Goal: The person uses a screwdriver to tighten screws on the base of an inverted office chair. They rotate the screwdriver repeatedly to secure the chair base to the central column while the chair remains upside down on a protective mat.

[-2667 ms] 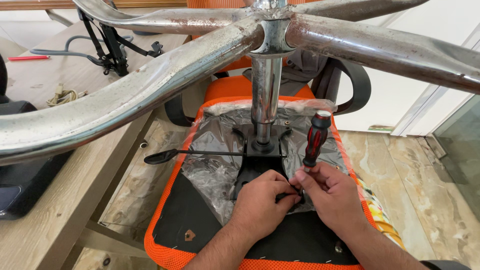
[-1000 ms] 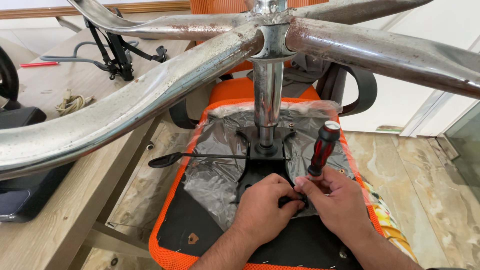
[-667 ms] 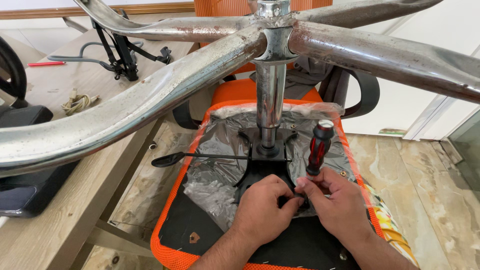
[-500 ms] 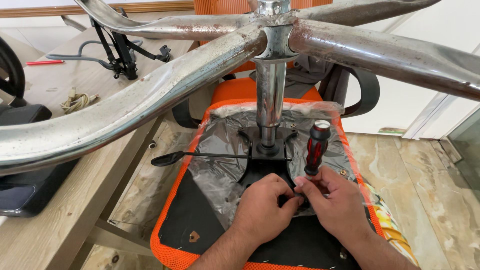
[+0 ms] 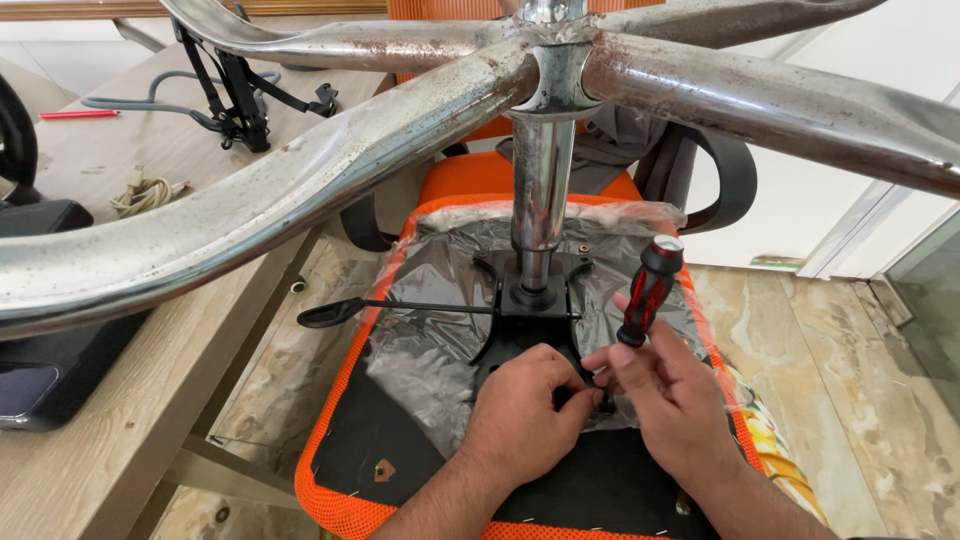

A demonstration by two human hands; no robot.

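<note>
An orange office chair lies upside down, its seat underside (image 5: 400, 460) facing me, partly covered in clear plastic. The black metal mechanism plate (image 5: 525, 330) is bolted at its middle, and a chrome column (image 5: 540, 200) rises from it to the rusty chrome star base (image 5: 300, 190). My right hand (image 5: 670, 400) grips a screwdriver with a red and black handle (image 5: 650, 290), its tip down at the plate's near edge. My left hand (image 5: 525, 405) rests beside it, fingertips pinched at the same spot. What the fingers pinch is hidden.
A black lever (image 5: 400, 308) sticks out left from the plate. A wooden table (image 5: 110, 400) stands at left with black straps (image 5: 235, 95), a coiled cord (image 5: 145, 192), a red pen (image 5: 80, 114) and a dark device (image 5: 45, 370). The floor is marble tile (image 5: 850, 380).
Both hands stay at the plate's near edge. The screwdriver handle has tilted slightly, and my view has shifted a little.
</note>
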